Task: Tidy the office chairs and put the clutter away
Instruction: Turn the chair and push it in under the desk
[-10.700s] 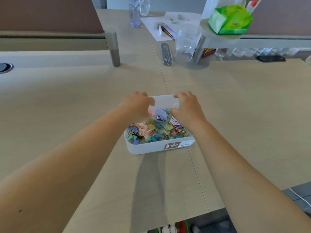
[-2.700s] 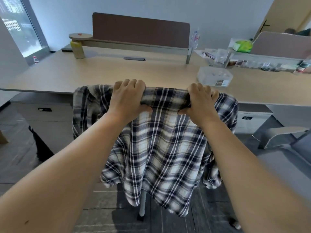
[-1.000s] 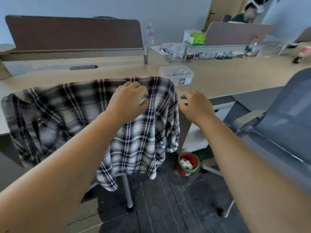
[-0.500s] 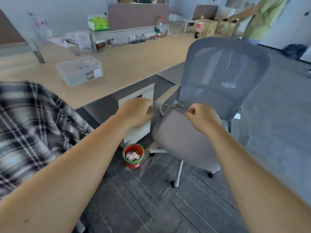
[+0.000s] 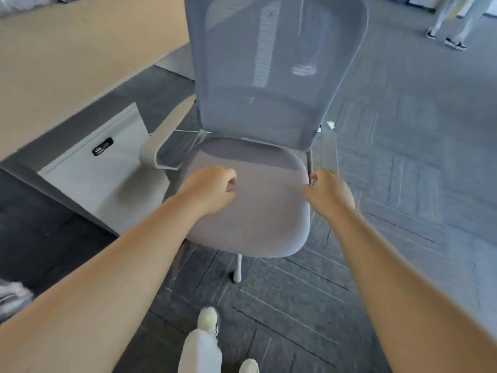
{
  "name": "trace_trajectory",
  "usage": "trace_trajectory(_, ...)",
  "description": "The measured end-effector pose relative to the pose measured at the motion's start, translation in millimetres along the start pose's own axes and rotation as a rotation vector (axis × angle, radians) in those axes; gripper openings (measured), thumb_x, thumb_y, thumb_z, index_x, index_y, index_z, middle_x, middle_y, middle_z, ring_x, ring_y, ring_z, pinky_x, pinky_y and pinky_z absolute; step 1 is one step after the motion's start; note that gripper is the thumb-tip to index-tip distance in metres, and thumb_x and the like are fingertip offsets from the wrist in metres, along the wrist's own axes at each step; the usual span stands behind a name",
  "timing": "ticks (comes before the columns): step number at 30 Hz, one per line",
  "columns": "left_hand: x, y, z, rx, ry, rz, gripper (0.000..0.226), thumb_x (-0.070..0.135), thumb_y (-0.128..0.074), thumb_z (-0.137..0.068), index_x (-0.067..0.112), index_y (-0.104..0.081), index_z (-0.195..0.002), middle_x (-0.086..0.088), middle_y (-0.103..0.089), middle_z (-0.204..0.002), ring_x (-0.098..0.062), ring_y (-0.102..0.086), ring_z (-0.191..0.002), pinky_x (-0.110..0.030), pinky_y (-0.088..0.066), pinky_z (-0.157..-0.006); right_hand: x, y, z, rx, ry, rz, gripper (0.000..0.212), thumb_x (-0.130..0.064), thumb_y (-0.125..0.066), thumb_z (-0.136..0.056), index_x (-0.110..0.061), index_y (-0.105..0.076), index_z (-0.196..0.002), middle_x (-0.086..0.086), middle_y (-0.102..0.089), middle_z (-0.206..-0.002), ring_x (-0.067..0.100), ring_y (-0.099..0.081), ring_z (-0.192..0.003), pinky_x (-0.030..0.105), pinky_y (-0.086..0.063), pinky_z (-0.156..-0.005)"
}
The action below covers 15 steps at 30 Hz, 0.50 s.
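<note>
A grey mesh-backed office chair point(image 5: 258, 205) faces me, out on the floor to the right of the desk. Its left armrest point(image 5: 164, 135) points toward the desk, and the right armrest is blurred. My left hand point(image 5: 212, 191) hovers over the left part of the seat with its fingers curled and nothing in it. At the seat's right edge, my right hand point(image 5: 329, 191) is also curled, close to the thin armrest post point(image 5: 310, 164). I cannot tell if it touches the post.
The wooden desk point(image 5: 67, 57) runs along the upper left, with a white drawer cabinet point(image 5: 96, 168) beneath it. My own leg and shoe point(image 5: 207, 329) are at the bottom. Another person's feet point(image 5: 446, 39) stand at the upper right on grey carpet.
My hands let go of the plaid shirt on the other chair. I turned right to the grey chair, and both hands have come in close over its seat.
</note>
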<state>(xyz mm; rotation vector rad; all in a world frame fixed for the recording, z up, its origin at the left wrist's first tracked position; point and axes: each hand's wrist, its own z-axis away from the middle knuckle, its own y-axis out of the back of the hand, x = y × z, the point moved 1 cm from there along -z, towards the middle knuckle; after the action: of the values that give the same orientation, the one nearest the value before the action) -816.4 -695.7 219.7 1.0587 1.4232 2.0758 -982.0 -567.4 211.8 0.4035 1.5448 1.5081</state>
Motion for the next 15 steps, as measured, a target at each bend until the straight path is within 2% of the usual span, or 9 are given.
trace_trajectory(2, -0.3, -14.0, -33.4, -0.051, -0.025, -0.004, 0.026, 0.021, -0.053, -0.088, 0.006, -0.059, -0.109, -0.014, -0.061, -0.120, -0.032, -0.056, -0.110, -0.037, -0.045, -0.091, 15.5, -11.7, -23.7, -0.023, -0.084, -0.015, 0.037, -0.015, -0.049, -0.090, -0.004, -0.049, -0.126, 0.016, -0.048, -0.132, 0.036, -0.049, -0.117, 0.040, -0.045, -0.087)
trace_trajectory(6, -2.9, -40.7, -100.8, -0.143, -0.073, -0.004, 0.028, 0.024, -0.053, -0.089, 0.006, -0.058, -0.110, -0.015, -0.059, -0.121, -0.032, -0.054, -0.112, -0.038, -0.043, -0.092, 42.6, -33.4, -71.0, -0.034, -0.264, -0.091, 0.041, -0.013, -0.049, -0.090, -0.002, -0.042, -0.129, 0.016, -0.040, -0.137, 0.036, -0.045, -0.120, 0.043, -0.045, -0.091)
trace_trajectory(9, -5.4, -62.8, -143.5, -0.194, -0.105, -0.008, 0.029, 0.023, -0.054, -0.089, 0.005, -0.058, -0.112, -0.015, -0.059, -0.121, -0.032, -0.053, -0.114, -0.038, -0.044, -0.094, 58.4, -49.8, -104.5, -0.029, -0.375, -0.166, 0.047, -0.015, -0.049, -0.090, -0.003, -0.036, -0.134, 0.016, -0.033, -0.143, 0.036, -0.037, -0.127, 0.045, -0.040, -0.098)
trace_trajectory(15, -13.7, -89.9, -187.4, -0.249, -0.117, 0.001, 0.028, 0.022, -0.055, -0.088, 0.007, -0.058, -0.111, -0.012, -0.060, -0.121, -0.030, -0.053, -0.113, -0.038, -0.044, -0.094, 76.2, -75.1, -141.5, -0.007, -0.561, -0.245, 0.043, -0.017, -0.044, -0.093, 0.003, -0.035, -0.130, 0.023, -0.042, -0.136, 0.040, -0.039, -0.125, 0.048, -0.038, -0.099)
